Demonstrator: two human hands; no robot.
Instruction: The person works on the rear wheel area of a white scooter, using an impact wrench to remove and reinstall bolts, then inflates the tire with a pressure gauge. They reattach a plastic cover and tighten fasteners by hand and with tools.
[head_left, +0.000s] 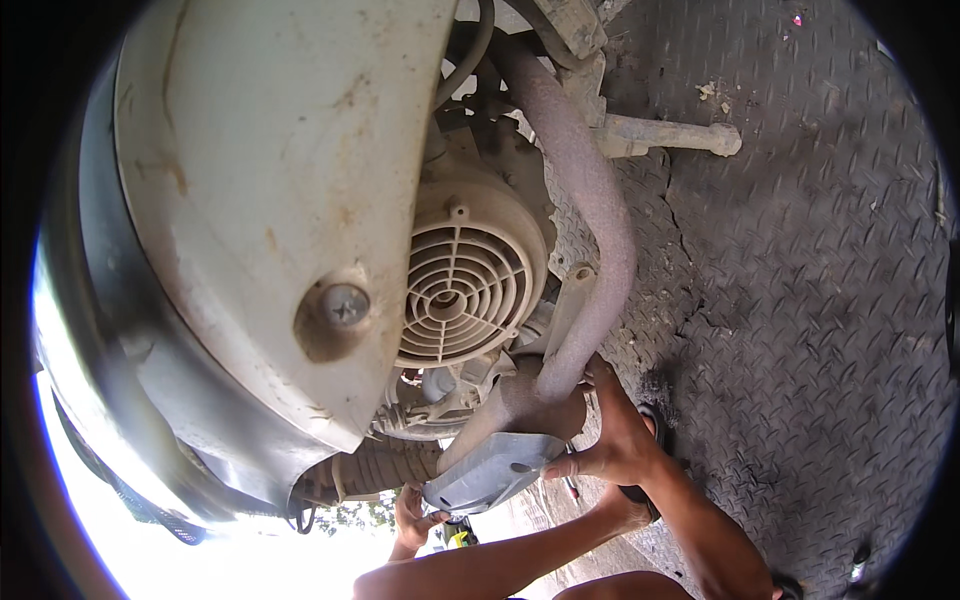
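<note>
A grey muffler heat shield (499, 469) lies against the dusty scooter muffler (487, 424). My left hand (412, 517) pinches the shield's left end, with the thumb on the near side. At the other end, my right hand (611, 446) has its thumb on the shield's edge, while its fingers reach behind the muffler and are partly hidden. A thick bent exhaust pipe (592, 195) runs from the muffler up toward the engine. Beside it, a round slotted fan cover (457, 292) faces me. Whether any bolt holds the shield cannot be seen.
The scooter's pale, stained body panel (277, 187) fills the left, with a cross-head screw (346, 304) in a recess. A metal stand leg (667, 139) juts over the cracked diamond-plate floor (795, 300). A sandalled foot (634, 502) is near my right forearm.
</note>
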